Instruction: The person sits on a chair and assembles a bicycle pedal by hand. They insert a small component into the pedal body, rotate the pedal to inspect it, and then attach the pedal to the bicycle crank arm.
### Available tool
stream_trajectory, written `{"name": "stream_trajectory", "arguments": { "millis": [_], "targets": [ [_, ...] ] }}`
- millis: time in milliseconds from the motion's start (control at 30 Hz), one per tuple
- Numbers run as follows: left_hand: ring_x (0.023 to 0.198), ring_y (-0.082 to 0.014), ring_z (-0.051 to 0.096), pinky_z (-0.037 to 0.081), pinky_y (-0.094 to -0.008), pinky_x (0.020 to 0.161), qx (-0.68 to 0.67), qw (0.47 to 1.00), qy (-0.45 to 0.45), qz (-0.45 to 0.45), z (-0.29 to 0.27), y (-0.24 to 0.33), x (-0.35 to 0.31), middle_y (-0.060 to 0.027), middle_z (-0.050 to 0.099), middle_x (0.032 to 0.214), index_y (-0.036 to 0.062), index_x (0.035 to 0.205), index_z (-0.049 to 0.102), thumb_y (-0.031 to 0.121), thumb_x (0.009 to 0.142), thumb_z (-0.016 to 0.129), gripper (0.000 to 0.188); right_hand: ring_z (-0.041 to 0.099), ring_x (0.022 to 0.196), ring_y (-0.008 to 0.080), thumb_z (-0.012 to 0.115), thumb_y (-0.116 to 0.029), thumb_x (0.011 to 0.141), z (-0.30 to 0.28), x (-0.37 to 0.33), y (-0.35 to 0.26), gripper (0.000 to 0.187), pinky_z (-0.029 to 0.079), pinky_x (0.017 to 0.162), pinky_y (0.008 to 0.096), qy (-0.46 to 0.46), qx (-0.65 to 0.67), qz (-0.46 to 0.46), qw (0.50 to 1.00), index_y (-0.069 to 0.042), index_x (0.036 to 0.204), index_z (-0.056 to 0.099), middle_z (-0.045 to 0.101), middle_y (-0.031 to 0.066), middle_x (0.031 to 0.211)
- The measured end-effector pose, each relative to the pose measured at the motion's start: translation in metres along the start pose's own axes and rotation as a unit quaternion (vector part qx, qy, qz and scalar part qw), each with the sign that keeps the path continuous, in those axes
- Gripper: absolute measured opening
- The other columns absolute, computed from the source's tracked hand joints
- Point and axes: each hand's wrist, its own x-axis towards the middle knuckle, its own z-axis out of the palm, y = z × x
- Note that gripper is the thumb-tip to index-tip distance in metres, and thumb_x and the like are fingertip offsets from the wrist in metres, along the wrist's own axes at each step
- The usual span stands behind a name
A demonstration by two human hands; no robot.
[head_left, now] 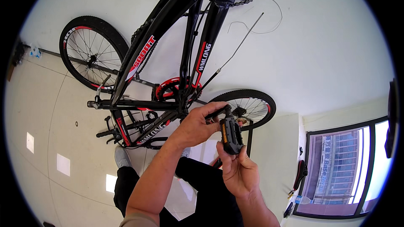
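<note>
A black bicycle pedal (231, 136) with an orange reflector hangs at the middle, next to the bike frame. My right hand (241, 173) pinches its lower end between thumb and fingers. My left hand (199, 125) is closed round a black crank arm (216, 113), whose end meets the top of the pedal. The black bicycle frame (168, 23), with red and white markings, stands tilted in front of me. Its red and black chainring (170, 89) sits just beyond my left hand. Whether the pedal's thread is engaged in the crank cannot be made out.
Against the white wall lean two loose wheels (93, 53), the second (248, 101) behind the pedal. A cable (243, 38) sticks out from the frame. Handlebars (111, 132) lie on the tiled floor near a small ring (76, 123). A window (336, 170) is at right.
</note>
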Motion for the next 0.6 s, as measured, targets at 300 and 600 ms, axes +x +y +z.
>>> {"name": "stream_trajectory", "arguments": {
  "millis": [300, 600],
  "targets": [
    [0.103, -0.0111, 0.059, 0.047, -0.0276, 0.096, 0.016, 0.999, 0.028, -0.024, 0.003, 0.005, 0.002, -0.0028, 0.064, 0.113, 0.0031, 0.128, 0.06, -0.007, 0.085, 0.063, 0.044, 0.058, 0.118, 0.03, 0.053, -0.04, 0.1, 0.007, -0.002, -0.01, 0.056, 0.05, 0.097, 0.0446, 0.029, -0.211, 0.008, 0.977, 0.003, 0.135, 0.046, 0.059, 0.019, 0.129],
    [0.107, -0.0135, 0.06, 0.047, -0.0286, 0.097, 0.03, 0.998, 0.047, 0.021, 0.006, 0.006, -0.001, -0.0045, 0.065, 0.116, 0.0032, 0.129, 0.059, -0.01, 0.085, 0.06, 0.046, 0.059, 0.091, 0.0126, 0.07, -0.031, 0.087, 0.043, 0.078, -0.061, 0.04, 0.046, 0.08, 0.0276, 0.121, -0.584, -0.123, 0.793, 0.005, 0.105, 0.068, 0.067, 0.0084, 0.095]
  ]
}}
